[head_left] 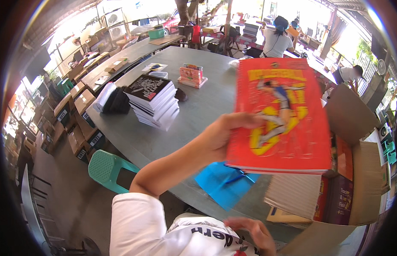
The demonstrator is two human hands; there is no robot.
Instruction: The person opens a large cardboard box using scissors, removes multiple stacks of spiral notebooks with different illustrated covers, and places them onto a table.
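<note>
My left hand (239, 130) is closed on the near-left edge of a few thin red books (292, 141), held together above the table. The top cover carries a yellow-and-blue drawing of a leaping player. Beneath them lies a bright blue sheet (222, 181) with a dark pen (235, 178) on it. Close to my shirt front is my right hand (256, 234), slightly blurred, its fingers loosely apart and nothing seen in them. An open cardboard box (364, 183) stands at the right, with red and purple books (338, 200) inside.
A stack of black-covered books (153, 102) stands on the grey table (198, 68), near a small pink card holder (192, 76). A green stool (107, 170) touches the table's left side. Cartons (81, 145) line the left. Two people (277, 40) are farther back.
</note>
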